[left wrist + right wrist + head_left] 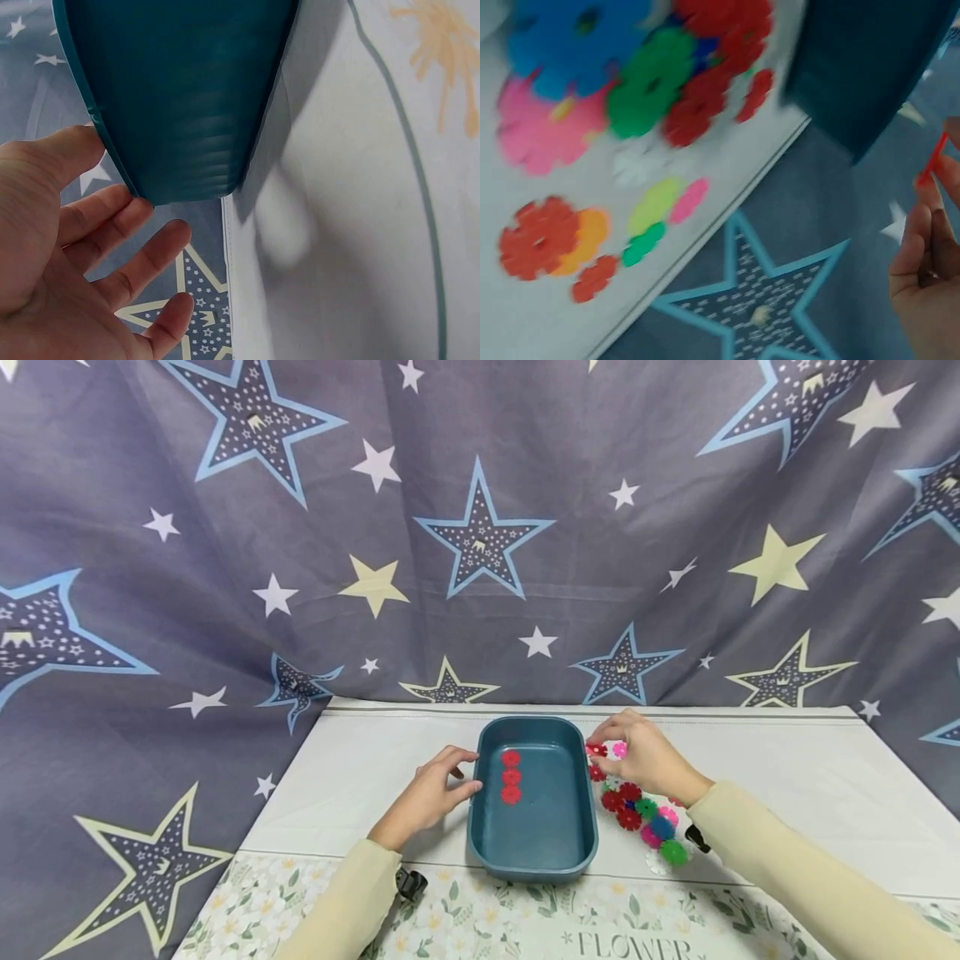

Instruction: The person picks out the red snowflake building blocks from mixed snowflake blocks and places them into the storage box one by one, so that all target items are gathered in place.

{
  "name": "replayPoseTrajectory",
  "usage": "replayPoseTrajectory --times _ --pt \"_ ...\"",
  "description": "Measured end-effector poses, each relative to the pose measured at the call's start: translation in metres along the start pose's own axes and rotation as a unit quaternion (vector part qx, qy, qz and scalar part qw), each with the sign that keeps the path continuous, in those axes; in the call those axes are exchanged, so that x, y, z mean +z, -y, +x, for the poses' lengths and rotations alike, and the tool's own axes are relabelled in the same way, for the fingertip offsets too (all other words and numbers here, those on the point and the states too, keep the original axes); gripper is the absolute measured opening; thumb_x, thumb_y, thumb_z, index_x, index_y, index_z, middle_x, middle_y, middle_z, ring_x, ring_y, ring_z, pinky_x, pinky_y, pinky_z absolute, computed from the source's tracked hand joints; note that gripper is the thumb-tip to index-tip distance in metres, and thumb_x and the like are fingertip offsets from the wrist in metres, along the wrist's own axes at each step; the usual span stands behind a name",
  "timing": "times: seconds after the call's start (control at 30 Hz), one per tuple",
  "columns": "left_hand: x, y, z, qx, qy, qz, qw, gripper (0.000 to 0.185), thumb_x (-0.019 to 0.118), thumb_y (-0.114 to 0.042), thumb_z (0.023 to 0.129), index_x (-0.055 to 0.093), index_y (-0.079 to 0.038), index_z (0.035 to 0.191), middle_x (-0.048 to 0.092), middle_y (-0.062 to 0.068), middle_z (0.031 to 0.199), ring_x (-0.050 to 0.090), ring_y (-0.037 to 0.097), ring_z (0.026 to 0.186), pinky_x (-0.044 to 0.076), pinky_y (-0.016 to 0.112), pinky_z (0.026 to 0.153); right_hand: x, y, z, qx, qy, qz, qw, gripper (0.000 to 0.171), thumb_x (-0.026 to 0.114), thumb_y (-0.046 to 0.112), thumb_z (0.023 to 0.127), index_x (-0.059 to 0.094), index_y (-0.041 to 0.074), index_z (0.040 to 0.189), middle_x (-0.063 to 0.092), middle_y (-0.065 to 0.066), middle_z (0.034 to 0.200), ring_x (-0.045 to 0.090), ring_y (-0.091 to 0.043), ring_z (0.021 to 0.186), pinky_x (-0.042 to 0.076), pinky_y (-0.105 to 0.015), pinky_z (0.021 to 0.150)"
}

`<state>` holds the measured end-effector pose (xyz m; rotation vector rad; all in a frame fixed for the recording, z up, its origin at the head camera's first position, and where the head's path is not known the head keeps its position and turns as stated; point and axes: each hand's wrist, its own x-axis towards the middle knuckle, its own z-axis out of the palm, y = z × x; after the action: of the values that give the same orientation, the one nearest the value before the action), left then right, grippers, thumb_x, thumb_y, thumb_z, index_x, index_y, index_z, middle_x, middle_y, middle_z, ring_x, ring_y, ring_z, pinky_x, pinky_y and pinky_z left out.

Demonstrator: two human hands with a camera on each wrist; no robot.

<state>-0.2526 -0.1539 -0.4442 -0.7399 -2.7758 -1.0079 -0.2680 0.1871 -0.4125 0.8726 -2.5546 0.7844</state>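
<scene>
Right hand [645, 758] pinched a red disc [596, 749] at the tray's [534, 860] 2 o'clock rim; a thin edge grip risked slippage. Left hand [431, 793], fingers relaxed, steadied the 9 o'clock wall.

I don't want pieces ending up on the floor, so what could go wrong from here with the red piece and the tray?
The right hand pinches the red piece only by its fingertips beside the tray, so it might slip. The loose pile lies under that forearm and could get swept. The left hand merely touches the tray, which may shift.
</scene>
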Motion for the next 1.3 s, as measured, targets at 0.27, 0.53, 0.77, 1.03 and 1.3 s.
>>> replayPoseTrajectory --times 0.27,0.53,0.77,1.03,1.3 --pt "0.0 -0.001 0.0 -0.001 0.0 -0.002 1.0 0.04 0.069 -0.022 0.089 0.058 -0.009 0.125 0.056 -0.001 0.118 0.06 0.018 0.095 0.036 0.054 0.088 0.028 0.037 -0.001 -0.115 0.048 0.029 0.992 0.012 0.081 0.015 0.073 0.076 0.013 0.083 0.064 0.007 0.088 0.05 -0.011 0.084 0.046 -0.026 0.07" --pt "-0.001 -0.005 0.002 0.006 0.007 -0.017 0.9998 0.04 0.068 -0.02 0.09 0.058 -0.007 0.126 0.056 0.004 0.12 0.059 0.023 0.097 0.036 0.054 0.089 0.06 0.062 0.002 -0.09 0.175 -0.004 0.981 0.01 0.081 0.022 0.074 0.075 0.017 0.08 0.062 0.012 0.08 0.044 -0.008 0.078 0.044 -0.025 0.07" --pt "0.0 -0.007 0.002 0.005 0.004 -0.019 0.9998 0.039 0.068 -0.019 0.089 0.058 -0.006 0.125 0.057 0.005 0.119 0.06 0.023 0.097 0.037 0.054 0.088 0.075 0.07 0.009 -0.085 0.226 -0.016 0.97 0.011 0.082 0.019 0.072 0.075 0.015 0.079 0.061 0.01 0.078 0.044 -0.009 0.077 0.043 -0.024 0.068" --pt "-0.001 -0.005 0.001 0.001 0.007 -0.015 0.9999 0.041 0.068 -0.02 0.089 0.057 -0.006 0.126 0.056 0.003 0.12 0.06 0.023 0.097 0.034 0.055 0.09 0.073 0.075 0.009 -0.086 0.234 -0.006 0.968 0.015 0.081 0.014 0.072 0.075 0.014 0.085 0.061 0.008 0.082 0.046 -0.009 0.079 0.044 -0.023 0.069" --pt "-0.001 -0.003 0.0 -0.002 -0.003 -0.012 0.9999 0.039 0.069 -0.02 0.088 0.059 -0.008 0.124 0.057 0.001 0.119 0.06 0.02 0.095 0.034 0.056 0.088 0.065 0.074 0.005 -0.075 0.274 0.052 0.958 0.015 0.074 0.005 0.077 0.074 0.011 0.091 0.068 0.007 0.087 0.059 -0.002 0.076 0.048 -0.02 0.069"
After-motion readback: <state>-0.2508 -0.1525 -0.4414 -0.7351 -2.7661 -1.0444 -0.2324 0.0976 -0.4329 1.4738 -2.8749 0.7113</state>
